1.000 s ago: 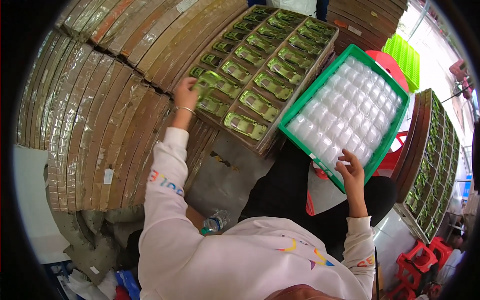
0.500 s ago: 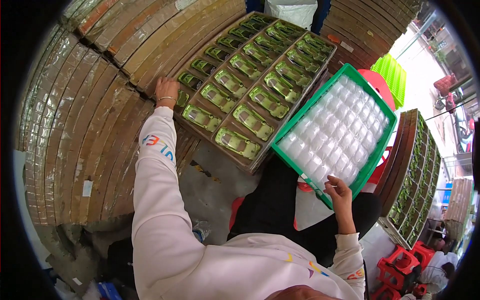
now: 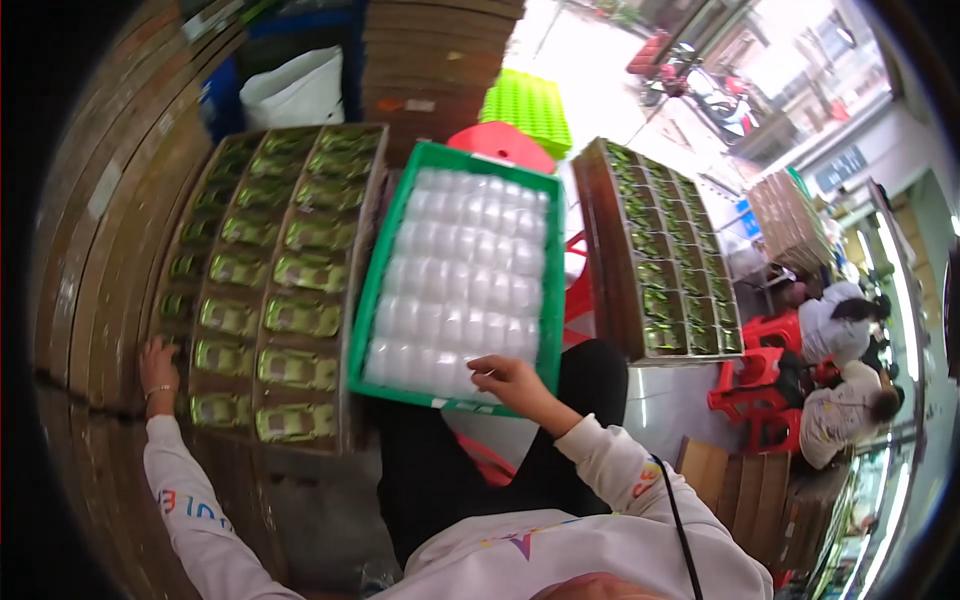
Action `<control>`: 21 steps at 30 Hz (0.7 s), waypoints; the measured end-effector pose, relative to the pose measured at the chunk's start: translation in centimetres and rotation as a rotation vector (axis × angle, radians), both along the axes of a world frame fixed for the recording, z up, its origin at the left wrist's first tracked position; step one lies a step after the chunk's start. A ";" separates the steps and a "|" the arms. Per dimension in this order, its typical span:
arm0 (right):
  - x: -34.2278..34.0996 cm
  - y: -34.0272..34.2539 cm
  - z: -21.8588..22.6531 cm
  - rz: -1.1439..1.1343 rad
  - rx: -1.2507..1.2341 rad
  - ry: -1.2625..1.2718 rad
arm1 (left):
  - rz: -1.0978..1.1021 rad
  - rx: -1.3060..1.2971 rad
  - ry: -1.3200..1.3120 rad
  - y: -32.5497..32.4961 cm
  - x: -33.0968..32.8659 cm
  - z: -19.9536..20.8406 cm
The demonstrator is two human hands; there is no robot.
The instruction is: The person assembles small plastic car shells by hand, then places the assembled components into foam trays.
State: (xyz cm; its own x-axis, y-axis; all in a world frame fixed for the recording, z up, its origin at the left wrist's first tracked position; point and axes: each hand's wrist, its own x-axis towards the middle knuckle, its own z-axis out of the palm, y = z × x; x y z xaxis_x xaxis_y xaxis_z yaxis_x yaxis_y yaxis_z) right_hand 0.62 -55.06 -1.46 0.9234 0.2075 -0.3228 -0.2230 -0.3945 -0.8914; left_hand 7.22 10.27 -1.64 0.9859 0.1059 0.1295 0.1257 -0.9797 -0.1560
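My left hand (image 3: 158,368) rests at the left edge of a brown divided tray (image 3: 348,420), fingers stretched out beside its outermost column. Rows of light-green toy car bodies (image 3: 300,315) lie in the compartments; some in the left column show dark parts. To the right, a green plastic tray (image 3: 362,345) is full of rounded, translucent white pieces (image 3: 455,290) in rows. Above the near edge of those pieces hovers my right hand (image 3: 512,384), its fingers loosely bent and apart with nothing visible between them. Whether it touches a white piece, I cannot tell.
Stacked brown trays (image 3: 95,250) wall in the left side. Another stack (image 3: 610,270) holds small green parts at right. Behind stand a white sack (image 3: 295,92), a red stool (image 3: 505,142) and bright green crates (image 3: 528,108). Two people (image 3: 840,405) sit far right near red stools (image 3: 750,385).
My view has swung to the right, so the trays appear further left and more people and room show. My left hand stays by the car tray's left edge, my right by the green tray.
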 end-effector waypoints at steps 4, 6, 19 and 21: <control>-0.3 -0.7 1.8 -0.027 0.011 -0.001 | 0.133 0.155 0.064 2.2 1.2 -3.0; -0.5 -1.5 1.5 -0.041 0.008 0.010 | 0.153 0.205 0.119 1.8 1.6 -2.4; -0.2 -6.8 -2.4 -0.178 -0.147 -0.186 | 0.309 -0.436 -0.479 -1.3 -1.2 8.0; -0.1 -6.5 -2.2 -0.112 -0.286 -0.298 | 0.376 -0.719 -0.579 -6.3 -2.2 9.5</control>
